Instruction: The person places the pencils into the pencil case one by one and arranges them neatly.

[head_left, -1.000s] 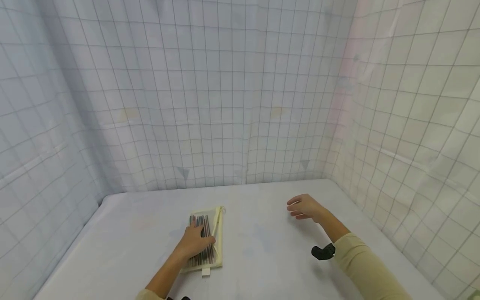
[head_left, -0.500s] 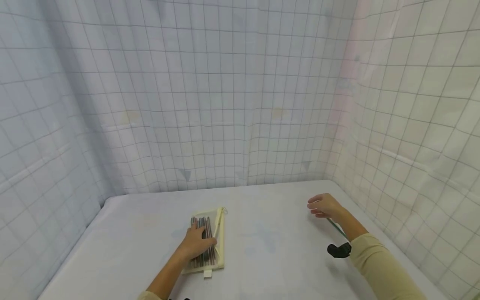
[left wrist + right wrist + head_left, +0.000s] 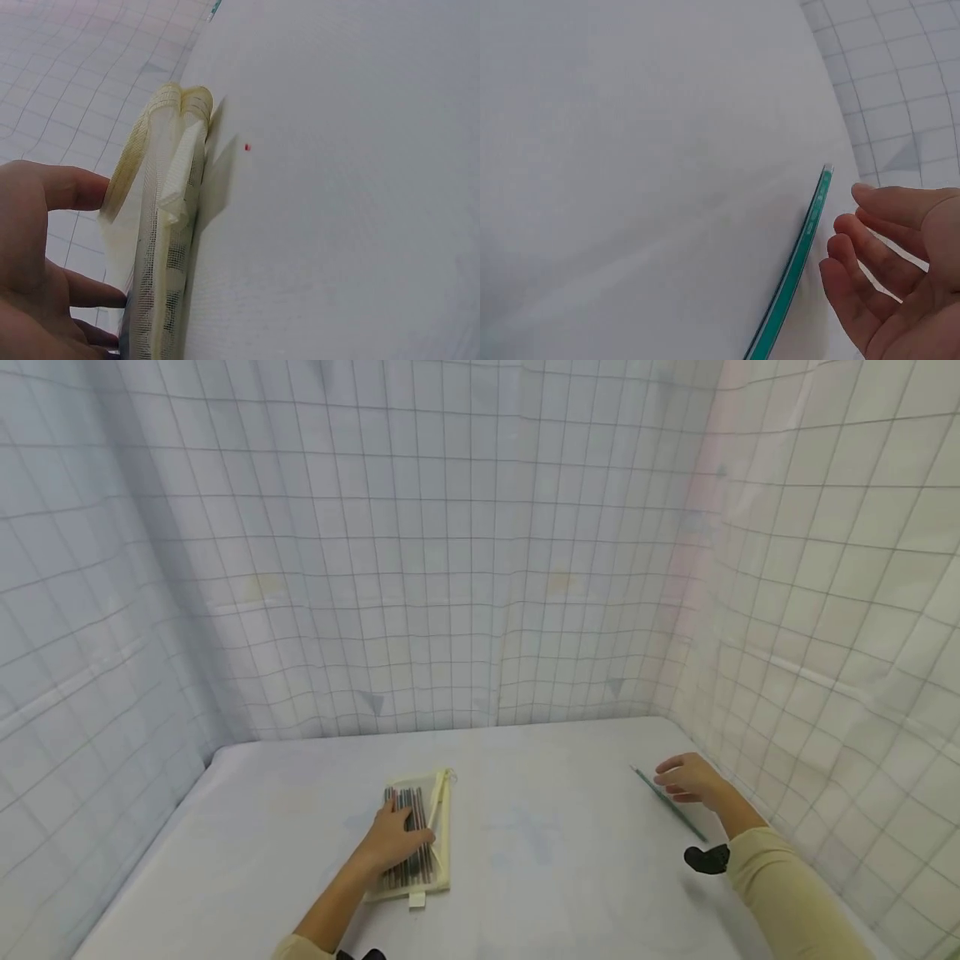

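A cream mesh zip pouch (image 3: 442,827) lies on the table, with several slim dark and reddish sticks showing through it. My left hand (image 3: 393,842) rests on the pouch with fingers spread. In the left wrist view its thumb touches the yellowish edge band of the pouch (image 3: 142,142), and other fingertips meet its top face. At the right, a slim green pencil (image 3: 675,810) lies slanted on the table. My right hand (image 3: 690,779) hovers beside it, fingers loosely bent and apart. In the right wrist view the green pencil (image 3: 795,262) shows printed lettering and lies clear of the fingertips.
A white cloth covers the table (image 3: 540,877). Grid-patterned curtains (image 3: 420,568) enclose it at the back and both sides. A black wrist device (image 3: 707,859) sits at my right sleeve. A tiny red mark (image 3: 247,148) is on the cloth near the pouch.
My right hand has moved to the right, past the green pencil, which was hidden at first and now lies in full view. My left hand has stayed on the pouch.
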Demonstrator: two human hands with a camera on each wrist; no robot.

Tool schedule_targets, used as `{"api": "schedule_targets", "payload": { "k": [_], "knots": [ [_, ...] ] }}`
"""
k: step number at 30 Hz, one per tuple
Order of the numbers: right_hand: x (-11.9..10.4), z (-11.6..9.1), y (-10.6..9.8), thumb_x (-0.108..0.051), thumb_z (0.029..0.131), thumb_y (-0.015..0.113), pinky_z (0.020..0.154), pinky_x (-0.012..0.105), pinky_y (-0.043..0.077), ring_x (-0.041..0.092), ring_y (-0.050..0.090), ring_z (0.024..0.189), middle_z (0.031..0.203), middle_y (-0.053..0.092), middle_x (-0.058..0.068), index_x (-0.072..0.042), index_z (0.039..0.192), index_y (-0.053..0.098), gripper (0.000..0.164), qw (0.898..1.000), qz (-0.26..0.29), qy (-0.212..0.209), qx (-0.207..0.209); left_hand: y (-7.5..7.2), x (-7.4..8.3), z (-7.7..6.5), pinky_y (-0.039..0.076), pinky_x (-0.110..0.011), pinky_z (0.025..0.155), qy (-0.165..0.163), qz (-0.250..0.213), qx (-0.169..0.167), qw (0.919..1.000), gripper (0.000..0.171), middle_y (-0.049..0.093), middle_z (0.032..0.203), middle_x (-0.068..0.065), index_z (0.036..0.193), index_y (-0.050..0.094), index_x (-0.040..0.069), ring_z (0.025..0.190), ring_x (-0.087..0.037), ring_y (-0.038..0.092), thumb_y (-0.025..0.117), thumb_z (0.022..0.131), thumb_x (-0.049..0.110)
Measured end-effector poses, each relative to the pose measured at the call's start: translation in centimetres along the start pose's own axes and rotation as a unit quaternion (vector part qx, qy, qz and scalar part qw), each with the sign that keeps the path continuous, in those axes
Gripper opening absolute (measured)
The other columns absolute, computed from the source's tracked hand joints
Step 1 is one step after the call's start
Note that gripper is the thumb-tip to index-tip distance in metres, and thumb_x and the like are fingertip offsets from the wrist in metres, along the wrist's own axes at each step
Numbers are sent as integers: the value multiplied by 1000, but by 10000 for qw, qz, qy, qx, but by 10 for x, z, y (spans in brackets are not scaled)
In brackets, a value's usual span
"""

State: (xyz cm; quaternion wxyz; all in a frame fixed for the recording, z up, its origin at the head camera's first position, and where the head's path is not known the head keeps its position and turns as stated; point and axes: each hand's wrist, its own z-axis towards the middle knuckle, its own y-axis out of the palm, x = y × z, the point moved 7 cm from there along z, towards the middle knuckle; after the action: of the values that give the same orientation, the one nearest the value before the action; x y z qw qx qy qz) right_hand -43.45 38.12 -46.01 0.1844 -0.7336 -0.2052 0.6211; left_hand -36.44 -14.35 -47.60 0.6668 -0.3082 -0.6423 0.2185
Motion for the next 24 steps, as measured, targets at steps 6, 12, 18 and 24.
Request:
{"api": "schedule_targets", "payload": {
  "k": [6,12,18,24],
  "knots": [
    [19,8,1,-10,90,76,66,32,58,18,62,77,94,68,8,10,118,67,36,9960,-868,-187,21,-1,3,0,23,-75,111,-15,10,54,10000,83,12,160,-43,145,40,-21,146,-62,14,71,87,29],
    [13,9,7,-4,86,75,60,33,55,19,61,71,91,69,8,7,111,71,28,9879,-1440,-530,222,0,2,-2,23,-74,111,38,-11,98,9999,83,12,158,-46,144,39,-23,145,-63,14,71,88,29],
    [9,9,8,-4,85,73,61,33,55,21,60,75,95,68,13,5,108,73,25,9817,-1798,-462,419,1,1,-2,23,-74,111,13,-71,137,9999,83,12,158,-45,144,39,-22,145,-63,14,72,87,29],
    [3,12,10,-6,83,72,60,34,53,25,60,79,102,68,20,2,105,75,24,9778,-1927,-493,653,2,-2,-1,22,-75,111,-78,-85,148,9998,85,11,160,-43,146,38,-21,145,-63,13,72,86,29]
  ]
}}
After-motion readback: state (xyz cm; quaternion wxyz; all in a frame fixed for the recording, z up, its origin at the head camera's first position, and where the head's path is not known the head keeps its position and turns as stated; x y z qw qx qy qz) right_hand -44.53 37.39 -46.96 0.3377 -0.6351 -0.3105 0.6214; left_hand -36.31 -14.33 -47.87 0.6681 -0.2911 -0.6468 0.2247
